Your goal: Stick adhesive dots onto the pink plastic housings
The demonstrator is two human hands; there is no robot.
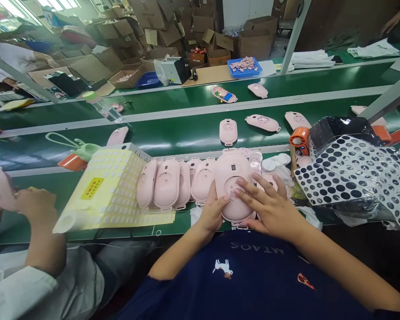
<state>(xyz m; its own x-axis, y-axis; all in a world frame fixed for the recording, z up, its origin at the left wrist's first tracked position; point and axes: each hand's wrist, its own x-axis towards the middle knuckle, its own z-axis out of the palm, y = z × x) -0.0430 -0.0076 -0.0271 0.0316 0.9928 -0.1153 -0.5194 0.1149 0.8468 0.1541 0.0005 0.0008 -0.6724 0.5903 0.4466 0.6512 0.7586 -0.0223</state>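
Pink casing [231, 177] sits between the fingers of both hands, in front of the wearer's chest, its face turned up. Beyond the fingertips, the green belt [156, 138] runs across the view, with a few loose pink shells [228, 132] lying on it. Well to the right of the right fingers, a sheet of black dots [336, 178] spreads over plastic wrapping; well to the left of the left fingers, a yellow sheet [100, 191] with rows of pale round stickers drapes over a box. Nearer on that same side, a row of upright pink shells [166, 189] reaches close to the left fingers. Far out past the fingertips stands a blue tray [250, 73] heaped with small pink parts.

The right hand [270, 202] has its fingers spread and unclenched, two tips resting on the casing's face, the outer two fanned past its edge; whether its thumb bears on the lower rim I cannot tell. The left hand [215, 209] grasps the casing's left side, thumb over the front. Under the right fingertips lies a round recess [230, 189], and just beyond them, a small dark window [233, 167].
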